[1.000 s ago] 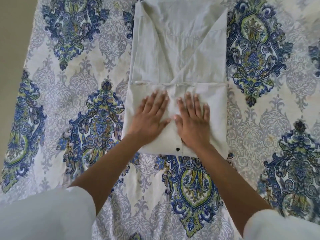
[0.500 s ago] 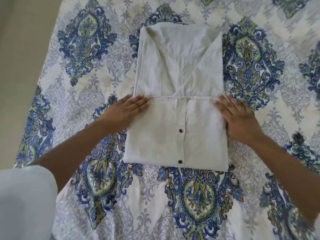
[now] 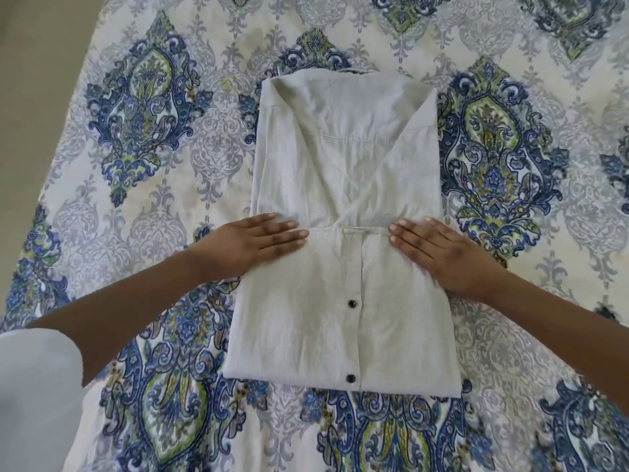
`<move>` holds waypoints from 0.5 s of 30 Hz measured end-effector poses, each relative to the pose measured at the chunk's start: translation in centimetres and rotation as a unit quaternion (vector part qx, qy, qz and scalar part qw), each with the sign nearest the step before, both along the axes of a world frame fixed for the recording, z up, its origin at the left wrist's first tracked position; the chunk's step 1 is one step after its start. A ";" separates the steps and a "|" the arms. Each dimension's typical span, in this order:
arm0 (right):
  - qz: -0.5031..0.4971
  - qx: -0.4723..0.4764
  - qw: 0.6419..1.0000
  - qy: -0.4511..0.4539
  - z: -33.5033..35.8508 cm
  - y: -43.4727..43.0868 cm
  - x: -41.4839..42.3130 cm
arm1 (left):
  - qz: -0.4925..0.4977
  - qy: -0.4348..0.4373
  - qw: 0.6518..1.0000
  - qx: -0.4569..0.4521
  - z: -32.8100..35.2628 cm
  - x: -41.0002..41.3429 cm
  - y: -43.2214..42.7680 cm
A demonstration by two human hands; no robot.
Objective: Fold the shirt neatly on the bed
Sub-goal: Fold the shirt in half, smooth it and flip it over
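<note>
Shirt (image 3: 343, 158) first, since a good chunk of it can't be read. It's a pale grey-beige bundle with the sleeves tucked somewhere inside the layers, and I can't tell where they ended up. The near part is a flap laid over the rest, and its edge runs straight across about the middle of the bundle. Two dark buttons show on the flap, the upper button (image 3: 352, 303) and the lower button (image 3: 350, 378); whatever sits under the flap is hidden.

The bed (image 3: 136, 165) has a white spread with blue-and-green medallions. Only its left edge shows, at the far left, with a plain beige surface (image 3: 34, 63) beyond it that I can't identify. The other edges are cut off.

The shirt's long axis runs straight away from the person, flap end nearest them. It lies well in from the bed's left edge.

The left hand (image 3: 252, 243) lies flat on the shirt's left side at the flap's edge, fingers (image 3: 286, 233) straight and together, pointing right, pressing down and gripping nothing. The right hand (image 3: 439, 253) mirrors it on the right side, flat, with straight fingers (image 3: 408, 229) pointing left. Bare cloth shows between the two sets of fingertips. A white sleeve (image 3: 34, 386) shows on the left arm, partly cut off by the frame, and the right forearm runs out at the right.
</note>
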State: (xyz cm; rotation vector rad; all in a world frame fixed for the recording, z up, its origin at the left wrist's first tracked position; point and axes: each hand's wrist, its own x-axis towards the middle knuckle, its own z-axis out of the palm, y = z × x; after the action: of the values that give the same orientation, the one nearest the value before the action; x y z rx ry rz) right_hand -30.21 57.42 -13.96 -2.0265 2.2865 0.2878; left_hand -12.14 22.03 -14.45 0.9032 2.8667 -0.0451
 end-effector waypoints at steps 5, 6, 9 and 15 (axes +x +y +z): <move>-0.016 -0.015 0.995 -0.102 0.4 -0.9 -0.7 | 0.122 -0.159 0.953 0.226 1.1 -0.5 -0.7; -0.049 -0.026 0.986 -0.159 1.2 -1.4 -1.0 | 0.212 -0.229 0.900 0.305 2.4 -1.3 0.1; -0.339 -0.046 0.761 -0.551 5.2 -4.3 -3.5 | 0.631 -0.244 0.647 0.351 7.0 -6.0 2.7; -0.624 -0.091 0.397 -0.667 3.3 -7.0 -8.3 | 0.642 -0.406 0.373 0.532 5.3 -10.8 -2.8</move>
State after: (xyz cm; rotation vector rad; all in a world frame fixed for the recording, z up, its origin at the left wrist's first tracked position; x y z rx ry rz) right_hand -38.48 50.43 -10.65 0.3280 1.6656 -1.1873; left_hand -22.96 19.19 -9.13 -1.2373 1.4292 1.8023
